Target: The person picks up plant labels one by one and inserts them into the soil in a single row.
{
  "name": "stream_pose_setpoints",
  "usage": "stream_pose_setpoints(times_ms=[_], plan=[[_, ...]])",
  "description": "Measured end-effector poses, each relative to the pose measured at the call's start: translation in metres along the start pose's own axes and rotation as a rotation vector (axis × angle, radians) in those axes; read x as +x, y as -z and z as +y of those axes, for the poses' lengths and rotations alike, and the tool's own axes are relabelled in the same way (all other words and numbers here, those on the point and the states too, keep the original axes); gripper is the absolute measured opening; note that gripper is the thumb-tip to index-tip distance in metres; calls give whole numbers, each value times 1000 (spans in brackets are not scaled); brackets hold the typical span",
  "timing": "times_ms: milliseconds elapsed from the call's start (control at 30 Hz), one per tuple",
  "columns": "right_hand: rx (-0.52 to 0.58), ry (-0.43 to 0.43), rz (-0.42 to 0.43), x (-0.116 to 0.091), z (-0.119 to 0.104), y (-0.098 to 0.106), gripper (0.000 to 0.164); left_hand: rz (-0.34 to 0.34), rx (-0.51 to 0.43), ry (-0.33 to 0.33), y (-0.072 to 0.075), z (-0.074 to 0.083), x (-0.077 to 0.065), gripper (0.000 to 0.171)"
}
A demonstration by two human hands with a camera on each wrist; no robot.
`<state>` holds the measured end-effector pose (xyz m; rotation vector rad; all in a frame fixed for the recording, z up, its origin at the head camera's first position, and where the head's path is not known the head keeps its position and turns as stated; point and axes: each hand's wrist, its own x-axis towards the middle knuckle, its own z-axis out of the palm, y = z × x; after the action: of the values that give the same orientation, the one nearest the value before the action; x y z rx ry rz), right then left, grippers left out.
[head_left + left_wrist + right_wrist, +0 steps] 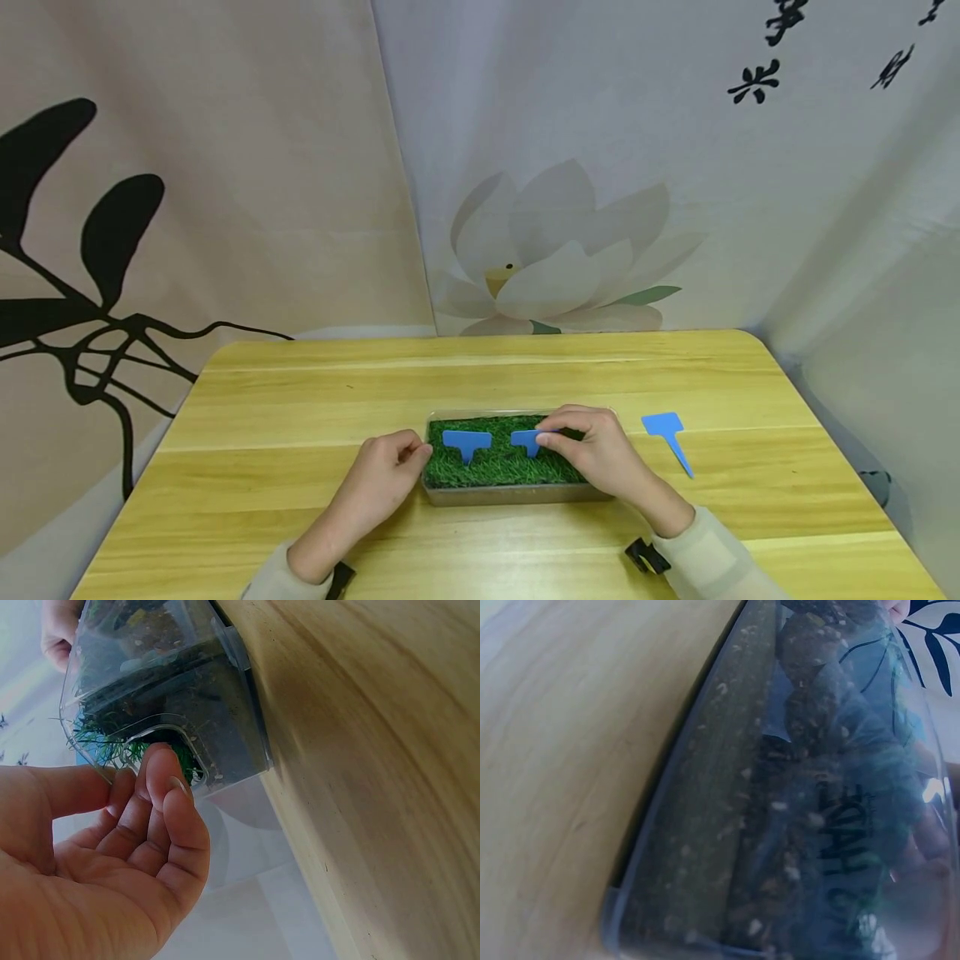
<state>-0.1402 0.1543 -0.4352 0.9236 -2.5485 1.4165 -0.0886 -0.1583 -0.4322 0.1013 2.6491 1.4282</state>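
A clear plastic box (517, 497), topped with green grass (487, 476), stands on the wooden table. My left hand (386, 475) is at its left end, with curled fingers and thumb holding the rim by the cut-out, as the left wrist view shows. Between thumb and fingertips, my right hand (603, 454) pinches the top of a blue T-shaped plant label (524, 439) whose stem goes down into the grass. Left of it, another blue plant label (467, 439) stands upright in the grass. The right wrist view shows the box wall (780, 825) with dark soil behind it, not the fingers.
A third blue plant label (663, 426) lies flat on the table (300, 417), right of the box. Behind the table hangs a printed curtain (300, 208). Black wrist straps (647, 556) sit at the sleeves.
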Motion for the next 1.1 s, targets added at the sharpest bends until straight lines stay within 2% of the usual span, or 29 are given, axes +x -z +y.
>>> stream_pose_setpoints(times_ms=[233,700,1100], plan=[[10,-32,-17,0,-3,0,17,4,10,22,0,0,0,34],[7,-79,-54,3,-7,0,16,6,10,4,1,1,0,35],[36,-185,-91,2,-10,2,18,8,-2,-14,0,0,-1,34]])
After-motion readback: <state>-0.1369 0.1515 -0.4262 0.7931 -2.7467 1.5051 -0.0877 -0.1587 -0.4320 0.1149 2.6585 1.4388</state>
